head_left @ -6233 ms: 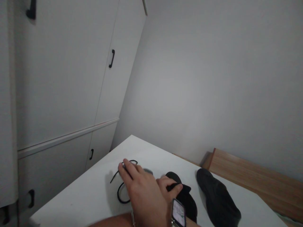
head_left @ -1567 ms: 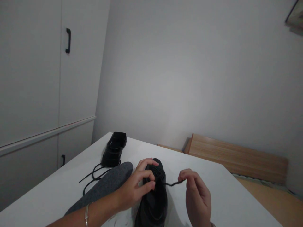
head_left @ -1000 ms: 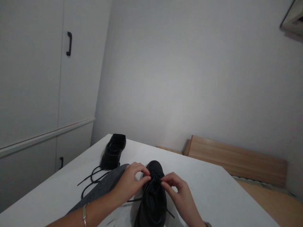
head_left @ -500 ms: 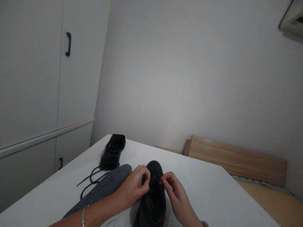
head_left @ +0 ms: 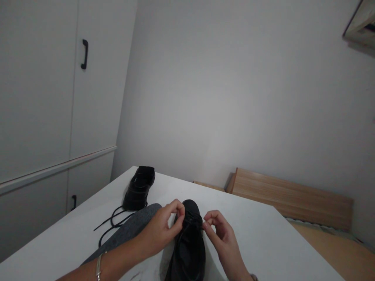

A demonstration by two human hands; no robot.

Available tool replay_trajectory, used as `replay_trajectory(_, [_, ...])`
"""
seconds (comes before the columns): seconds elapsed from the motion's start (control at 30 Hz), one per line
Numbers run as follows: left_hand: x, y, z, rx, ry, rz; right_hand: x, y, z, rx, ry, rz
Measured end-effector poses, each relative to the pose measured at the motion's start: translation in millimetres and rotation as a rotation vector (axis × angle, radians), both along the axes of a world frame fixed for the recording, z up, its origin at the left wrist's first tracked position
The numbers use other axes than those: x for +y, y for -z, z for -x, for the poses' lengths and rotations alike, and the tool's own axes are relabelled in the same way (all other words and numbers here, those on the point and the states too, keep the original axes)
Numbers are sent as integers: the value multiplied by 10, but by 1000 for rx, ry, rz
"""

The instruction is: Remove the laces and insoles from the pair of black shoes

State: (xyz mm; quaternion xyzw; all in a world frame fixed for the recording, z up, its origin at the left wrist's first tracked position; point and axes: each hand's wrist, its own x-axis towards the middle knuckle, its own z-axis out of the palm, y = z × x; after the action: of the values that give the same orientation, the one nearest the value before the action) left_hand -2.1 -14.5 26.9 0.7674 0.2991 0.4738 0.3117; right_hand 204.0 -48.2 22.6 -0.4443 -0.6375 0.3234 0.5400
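Note:
A black lace-up shoe (head_left: 191, 253) rests on the white table (head_left: 246, 242), its toe pointing away from me. My left hand (head_left: 166, 224) is at the left of the lacing, thumb and forefinger pinched on a dark shoelace (head_left: 192, 219). On the opposite side, my right hand (head_left: 219, 234) pinches the lacing between thumb and fingertips near the eyelets. The fingertips cover the exact ends of lace that they grip. Further back on the left stands a second black shoe (head_left: 137, 193), with loose laces (head_left: 113, 222) trailing over the table.
A grey cloth-covered shape (head_left: 125, 228) lies beside my left forearm, partly hidden by it. White cabinet doors (head_left: 96, 97) with black handles stand at the left. Beyond the table are a grey wall (head_left: 222, 89) and a wooden board (head_left: 293, 195) at the right.
Both hands have shifted slightly apart across the lacing. My left hand has risen a little, and my right hand has moved slightly right. The shoes stay in place.

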Motion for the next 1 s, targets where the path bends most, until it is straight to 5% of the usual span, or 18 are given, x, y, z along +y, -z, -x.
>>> replay_trajectory(0.23, [-3,34,40,-134,182,166,-32,-27,-152,316,99,-52])
replay_trajectory(0.37, [-8,-28,68,-106,174,204,2,-43,-175,126,64,-8])
replay_trajectory(0.53, [132,34,45,26,-40,138,110,56,-145,-148,78,80])
replay_trajectory(0.73, [197,162,-14,16,-8,202,142,163,-97,-150,30,121])
replay_trajectory(1.0, [171,245,-57,-15,12,-13,126,206,-8,-179,77,31])
